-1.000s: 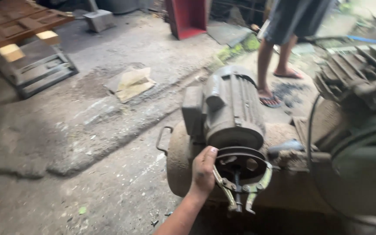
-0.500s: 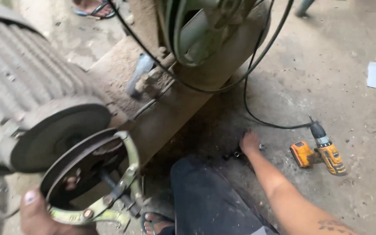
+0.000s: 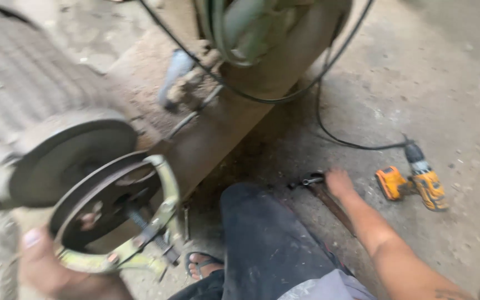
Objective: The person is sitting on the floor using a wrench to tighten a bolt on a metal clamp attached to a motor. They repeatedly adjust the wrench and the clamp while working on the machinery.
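Head cam, looking down at a grimy concrete floor [image 3: 451, 83]. Lower left of the frame: the left hand [image 3: 56, 269] is wrapped round the bottom arm of a pale green metal gear puller [image 3: 151, 233], thumb up on the near side, fingers curled under and mostly out of sight, so it's a proper grip. That puller is hooked over a dark grooved steel pulley [image 3: 98, 203], its threaded centre screw pointing into the hub. Just behind the pulley, touching or nearly so (too blurry to call), sits the round end cover of a big grey ribbed electric motor [image 3: 23, 105], filling the upper left.

Right of centre, the right hand [image 3: 339, 182] is stretched out to the floor with its fingertips on the head of a dark metal wrench [image 3: 320, 191] lying there. Fingers look loosely bent over it, but whether they've actually closed on it I can't tell.

Just right of that hand lies a yellow and black cordless drill [image 3: 415, 180] on its side. A black cable [image 3: 334, 136] loops down from the rusty brown tank [image 3: 223, 128] and the green flywheel [image 3: 251, 28] at top centre. Bottom centre is the person's own knee in dark trousers [image 3: 268, 239], with a sandalled foot [image 3: 201, 264] beside it.

No containers anywhere in this shot, honestly; everything's loose on the floor.
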